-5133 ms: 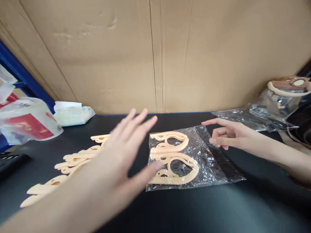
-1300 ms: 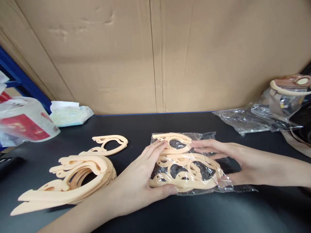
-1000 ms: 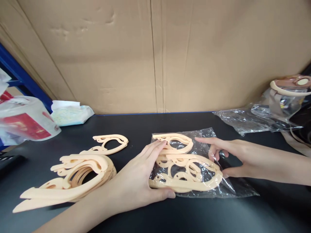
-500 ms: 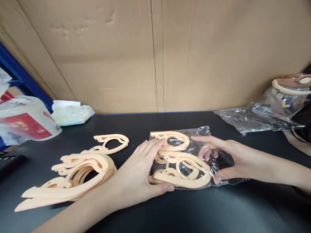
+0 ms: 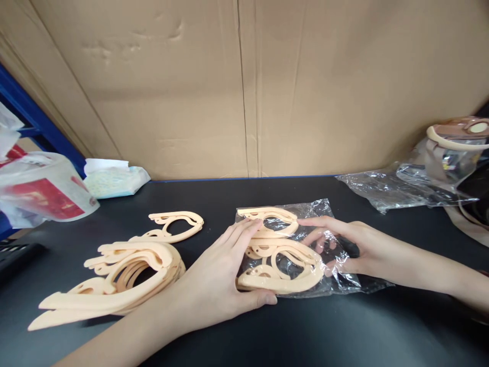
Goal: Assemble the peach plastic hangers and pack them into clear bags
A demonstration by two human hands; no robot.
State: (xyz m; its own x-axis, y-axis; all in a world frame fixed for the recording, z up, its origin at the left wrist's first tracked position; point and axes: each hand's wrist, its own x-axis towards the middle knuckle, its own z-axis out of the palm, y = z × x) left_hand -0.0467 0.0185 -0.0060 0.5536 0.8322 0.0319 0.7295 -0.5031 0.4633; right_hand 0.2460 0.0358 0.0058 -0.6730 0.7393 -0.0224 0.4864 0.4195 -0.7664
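Observation:
Beige plastic folding hangers point(image 5: 284, 283) lie inside a clear plastic bag point(image 5: 313, 208) on the black table. My left hand point(image 5: 225, 270) spans their left ends, with fingers over the upper hanger and the thumb along the near edge. My right hand point(image 5: 344, 244) is at their right ends with its fingers apart. Its index fingertip touches the upper hanger's tip, and the thumb presses by the lower ones through the film. To the left lie a stack of similar hangers point(image 5: 114, 300) and a single folded hanger point(image 5: 187, 234) behind it, partly overlapped.
A tissue pack point(image 5: 114, 181) and a wrapped white-and-red roll point(image 5: 49, 191) are at the left, near a black keyboard-like object point(image 5: 19, 257). More clear plastic film point(image 5: 378, 186) and a lidded clear bottle point(image 5: 451, 158) stand at the right. A cardboard wall point(image 5: 171, 102) closes off the back.
The lower hangers in the bag have slid left, toward my left hand. My right thumb has moved left with them, and the right index finger now meets the upper hanger's tip.

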